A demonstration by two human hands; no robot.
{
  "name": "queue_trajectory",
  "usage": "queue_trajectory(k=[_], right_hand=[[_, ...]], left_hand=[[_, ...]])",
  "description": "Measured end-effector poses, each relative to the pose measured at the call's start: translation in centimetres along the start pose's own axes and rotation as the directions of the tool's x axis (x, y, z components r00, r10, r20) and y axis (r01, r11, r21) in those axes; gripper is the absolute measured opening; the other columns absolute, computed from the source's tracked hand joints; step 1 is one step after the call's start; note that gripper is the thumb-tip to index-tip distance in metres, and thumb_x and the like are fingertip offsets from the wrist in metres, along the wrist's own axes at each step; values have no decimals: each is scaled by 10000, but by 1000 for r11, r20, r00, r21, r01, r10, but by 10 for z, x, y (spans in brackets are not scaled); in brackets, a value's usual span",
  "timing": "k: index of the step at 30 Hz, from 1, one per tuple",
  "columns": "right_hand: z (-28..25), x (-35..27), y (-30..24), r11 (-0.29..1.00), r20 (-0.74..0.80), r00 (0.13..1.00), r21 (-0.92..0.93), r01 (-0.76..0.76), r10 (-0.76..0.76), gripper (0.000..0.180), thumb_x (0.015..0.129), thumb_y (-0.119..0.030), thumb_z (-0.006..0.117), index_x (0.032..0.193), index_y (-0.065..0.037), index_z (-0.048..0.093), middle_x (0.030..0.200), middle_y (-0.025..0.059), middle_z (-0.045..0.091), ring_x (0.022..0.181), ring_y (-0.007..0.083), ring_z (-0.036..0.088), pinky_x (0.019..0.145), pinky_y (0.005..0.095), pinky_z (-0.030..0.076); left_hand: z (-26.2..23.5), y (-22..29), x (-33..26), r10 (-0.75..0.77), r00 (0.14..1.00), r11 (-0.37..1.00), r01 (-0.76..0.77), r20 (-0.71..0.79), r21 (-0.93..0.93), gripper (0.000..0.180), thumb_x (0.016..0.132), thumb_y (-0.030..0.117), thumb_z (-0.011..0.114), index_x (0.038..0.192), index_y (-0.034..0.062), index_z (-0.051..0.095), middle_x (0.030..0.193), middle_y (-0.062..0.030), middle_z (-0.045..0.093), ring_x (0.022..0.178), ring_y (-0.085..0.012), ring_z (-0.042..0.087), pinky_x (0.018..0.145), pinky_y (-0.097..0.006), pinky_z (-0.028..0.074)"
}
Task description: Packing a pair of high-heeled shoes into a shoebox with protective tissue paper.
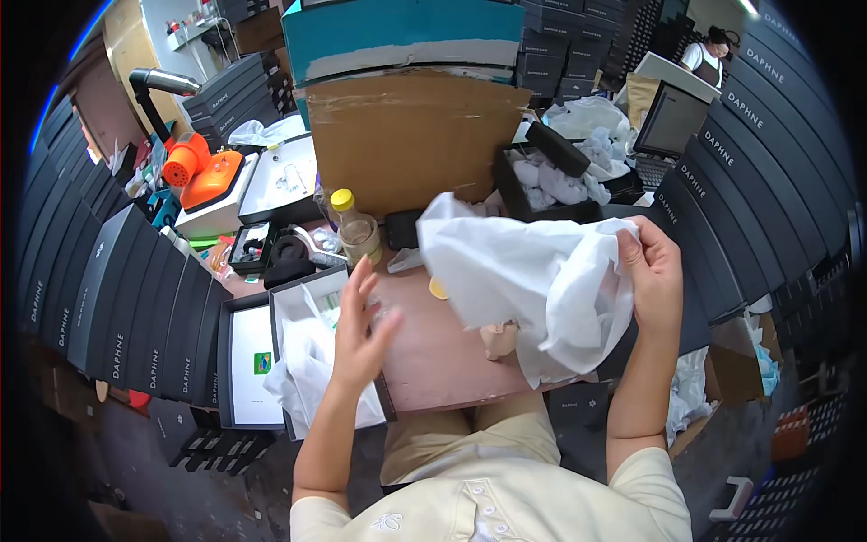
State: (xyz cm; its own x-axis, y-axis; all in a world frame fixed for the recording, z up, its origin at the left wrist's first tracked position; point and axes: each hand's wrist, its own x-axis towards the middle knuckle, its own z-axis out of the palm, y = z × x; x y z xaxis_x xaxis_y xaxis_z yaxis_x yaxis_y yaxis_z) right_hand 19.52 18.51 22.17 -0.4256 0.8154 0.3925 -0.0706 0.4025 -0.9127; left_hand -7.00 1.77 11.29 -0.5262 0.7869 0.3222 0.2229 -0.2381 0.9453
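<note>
My right hand (652,271) pinches a thin white wrapping sheet (515,262) by its right edge and holds it up over the table. The sheet hangs crumpled and spreads to the left; its upper left part is slightly blurred. I cannot tell whether anything is wrapped in its folds. Raised with its fingers apart and slightly smeared by motion, my left hand (361,330) holds nothing. It is above the right side of an open shoe box (386,402) that contains crumpled white paper (302,361). A small beige crumpled piece (499,341) lies on the table under the sheet.
A bottle with a yellow cap (358,233) stands behind my left hand. An orange machine with a black arm (212,176) is at the far left. Stacked dark shoe boxes (722,190) line both sides. A brown cardboard panel (406,144) blocks the back; one person (704,61) is beyond.
</note>
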Motion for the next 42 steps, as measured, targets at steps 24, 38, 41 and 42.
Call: queue_trajectory(k=[24, 38, 41, 42], right_hand=[[65, -59, 129, 685, 461, 854, -704, 189, 239, 497, 683, -330, 698, 1073, -41, 590, 982, 143, 623, 865, 309, 623, 744, 403, 485], [-38, -119, 51, 625, 538, 842, 645, -439, 35, 351, 685, -196, 776, 559, 35, 543, 1016, 383, 553, 927, 444, 602, 779, 481, 494], [-12, -145, 71, 473, 527, 840, 712, -518, 128, 361, 693, -255, 782, 617, 13, 552, 1052, 366, 550, 903, 416, 617, 761, 431, 510], [5, -154, 65, 477, 411, 890, 753, -454, 198, 335, 730, -266, 754, 642, -11, 554, 1022, 335, 578, 871, 356, 631, 723, 370, 516]], left_hand=[[-77, 67, 36, 315, 948, 589, -155, -49, 793, 193, 741, 76, 536, 867, -13, 652, 625, -167, 603, 506, -217, 570, 512, -331, 427], [-16, 61, 74, 338, 918, 609, -43, -210, 792, 201, 761, 248, 631, 879, 104, 707, 630, -159, 611, 574, -314, 602, 562, -364, 464], [4, 54, 60, 381, 918, 611, -159, -112, 776, 215, 754, 276, 660, 866, 99, 705, 596, -165, 586, 542, -300, 593, 538, -360, 454], [4, 58, 54, 336, 938, 591, -135, -91, 796, 211, 756, 284, 663, 827, 89, 704, 578, -161, 579, 518, -302, 576, 524, -359, 445]])
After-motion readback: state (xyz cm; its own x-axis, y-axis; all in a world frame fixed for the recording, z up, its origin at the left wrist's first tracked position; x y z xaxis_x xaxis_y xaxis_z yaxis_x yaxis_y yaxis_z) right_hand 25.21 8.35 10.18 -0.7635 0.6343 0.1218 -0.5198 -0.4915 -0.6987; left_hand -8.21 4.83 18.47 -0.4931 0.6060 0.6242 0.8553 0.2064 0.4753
